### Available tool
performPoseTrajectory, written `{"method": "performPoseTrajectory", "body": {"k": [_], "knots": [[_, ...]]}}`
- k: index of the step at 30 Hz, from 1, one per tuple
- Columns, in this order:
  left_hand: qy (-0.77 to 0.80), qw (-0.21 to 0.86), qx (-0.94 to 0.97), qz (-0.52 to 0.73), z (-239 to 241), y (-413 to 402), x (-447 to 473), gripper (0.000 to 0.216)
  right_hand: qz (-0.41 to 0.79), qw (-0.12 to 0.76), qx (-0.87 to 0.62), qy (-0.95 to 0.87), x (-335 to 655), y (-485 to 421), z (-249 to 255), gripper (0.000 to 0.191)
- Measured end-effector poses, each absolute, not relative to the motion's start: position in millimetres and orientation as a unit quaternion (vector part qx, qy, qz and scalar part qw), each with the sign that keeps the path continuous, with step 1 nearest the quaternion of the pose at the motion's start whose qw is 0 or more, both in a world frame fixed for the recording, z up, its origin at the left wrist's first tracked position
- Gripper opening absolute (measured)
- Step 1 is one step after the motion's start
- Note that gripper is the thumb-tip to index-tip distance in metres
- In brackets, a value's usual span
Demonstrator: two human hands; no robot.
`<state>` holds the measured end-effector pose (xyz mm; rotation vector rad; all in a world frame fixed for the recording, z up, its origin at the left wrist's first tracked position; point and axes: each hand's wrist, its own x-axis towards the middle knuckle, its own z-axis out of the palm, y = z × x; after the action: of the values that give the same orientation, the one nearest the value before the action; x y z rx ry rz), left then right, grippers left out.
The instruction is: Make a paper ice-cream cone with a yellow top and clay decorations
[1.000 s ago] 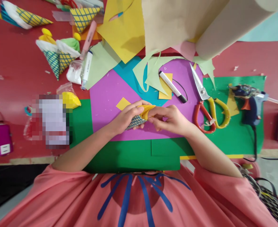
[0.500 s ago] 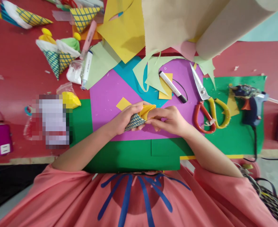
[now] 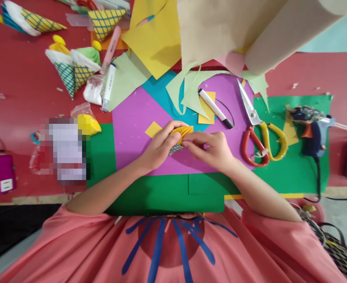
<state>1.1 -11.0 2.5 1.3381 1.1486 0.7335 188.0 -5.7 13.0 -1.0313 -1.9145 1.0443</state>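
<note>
My left hand [image 3: 158, 148] is wrapped round a small paper ice-cream cone [image 3: 175, 148] with a dark criss-cross pattern, most of it hidden by my fingers. Folded yellow paper [image 3: 186, 131] sticks out of the cone's wide mouth, and my left thumb presses against it. From the other side my right hand [image 3: 213, 148] closes thumb and forefinger in a pinch at the edge of the yellow paper where it meets the cone. Beneath both hands lies a purple sheet [image 3: 132, 129].
Right of my hands are scissors [image 3: 253, 122], a marker [image 3: 216, 108] and a glue gun [image 3: 318, 133]. Paper scraps [image 3: 197, 92] and a large paper roll [image 3: 288, 33] lie beyond. Finished paper cones [image 3: 82, 76], pens [image 3: 108, 86] and a blurred-out phone [image 3: 67, 151] are at left.
My left hand has shifted its grip: the thumb now lies over the yellow paper and the fingers cover more of the cone. My right hand stays pinching at the cone's mouth.
</note>
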Motion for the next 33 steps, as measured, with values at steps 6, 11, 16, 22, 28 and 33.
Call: {"method": "performPoseTrajectory", "body": {"k": [6,11,16,22,28,33], "knots": [[0.495,0.595,0.552,0.311,5,-11,2,0.044,0.451,0.347,-0.392,-0.723,188,-3,10,0.013],[0.485,0.588,0.567,0.312,6,-11,3,0.044,0.492,0.336,-0.393,-0.700,186,-2,13,0.012],[0.482,0.596,0.574,0.288,9,-11,3,0.041,0.575,0.314,-0.369,-0.659,187,0,17,0.013],[0.464,0.652,0.533,0.274,10,-10,3,0.037,0.598,0.299,-0.337,-0.663,193,2,16,0.014],[0.442,0.689,0.501,0.281,6,-9,0,0.033,0.631,0.289,-0.307,-0.651,196,5,20,0.009],[0.460,0.668,0.510,0.286,10,-8,1,0.034,0.649,0.277,-0.308,-0.638,196,5,22,0.009]]}}
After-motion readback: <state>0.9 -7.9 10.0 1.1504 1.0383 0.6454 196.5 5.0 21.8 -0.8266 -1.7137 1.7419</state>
